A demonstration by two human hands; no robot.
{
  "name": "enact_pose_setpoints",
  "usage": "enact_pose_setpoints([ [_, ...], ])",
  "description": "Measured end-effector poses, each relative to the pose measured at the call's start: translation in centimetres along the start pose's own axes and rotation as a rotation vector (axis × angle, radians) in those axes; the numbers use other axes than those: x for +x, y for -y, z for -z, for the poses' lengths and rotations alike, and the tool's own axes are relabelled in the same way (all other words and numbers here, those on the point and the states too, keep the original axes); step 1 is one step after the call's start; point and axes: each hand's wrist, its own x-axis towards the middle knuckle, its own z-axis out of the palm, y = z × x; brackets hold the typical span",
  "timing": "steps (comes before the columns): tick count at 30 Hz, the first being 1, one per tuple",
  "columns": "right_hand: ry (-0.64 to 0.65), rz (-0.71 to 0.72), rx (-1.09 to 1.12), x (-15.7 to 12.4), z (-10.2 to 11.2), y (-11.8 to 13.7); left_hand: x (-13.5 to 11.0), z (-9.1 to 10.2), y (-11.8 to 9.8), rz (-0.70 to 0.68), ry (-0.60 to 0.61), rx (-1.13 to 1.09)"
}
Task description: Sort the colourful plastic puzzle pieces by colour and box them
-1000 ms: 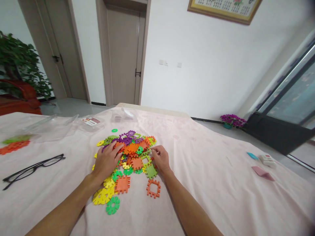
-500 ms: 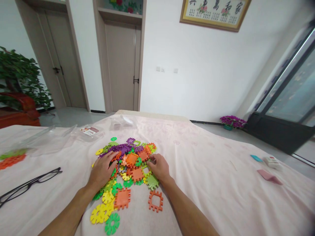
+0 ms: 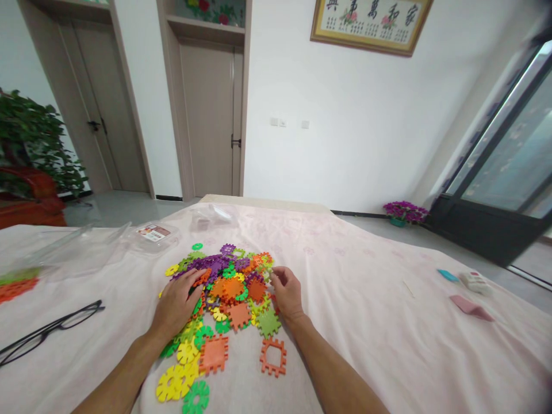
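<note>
A heap of interlocking plastic pieces lies in front of me, with purple gear-edged pieces (image 3: 213,265), an orange square (image 3: 228,288) and yellow notched discs (image 3: 170,384). My left hand (image 3: 177,300) rests on the heap's left side, fingers stretched out, thumb apart. At the right edge is my right hand (image 3: 288,292), its thumb and fingers pinched at a light green piece (image 3: 267,275); the grip is partly hidden. Below it lie a green square (image 3: 269,323) and an orange open-centred frame (image 3: 273,341). A solid orange square (image 3: 214,353) and a green notched disc (image 3: 196,397) sit nearer me.
On the pink cloth (image 3: 353,322) at left are black glasses (image 3: 52,328), clear plastic containers (image 3: 81,247) and a labelled clear lid (image 3: 153,234). Another clear container (image 3: 213,216) stands behind the heap. A blue item (image 3: 447,275), a white box (image 3: 474,282) and a pink item (image 3: 471,308) lie at right.
My right hand has shifted slightly up and right, away from the heap's middle. Orange and green pieces near it have moved, uncovering purple ones. The left hand stays about where it was.
</note>
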Motion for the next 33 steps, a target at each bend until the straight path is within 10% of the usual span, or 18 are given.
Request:
enact_pose_setpoints([
  [13,-0.299,-0.201,0.149,4.9,4.7,-2.0,0.3,-0.4,1.2,-0.02,-0.037,-0.07],
  [25,-0.331,-0.258,-0.133,9.7,12.9,-5.9,0.6,-0.6,1.7,-0.006,-0.034,-0.142],
  [33,-0.437,-0.208,-0.393,10.6,14.2,-7.3,1.1,-0.8,1.8,-0.015,-0.009,-0.22],
])
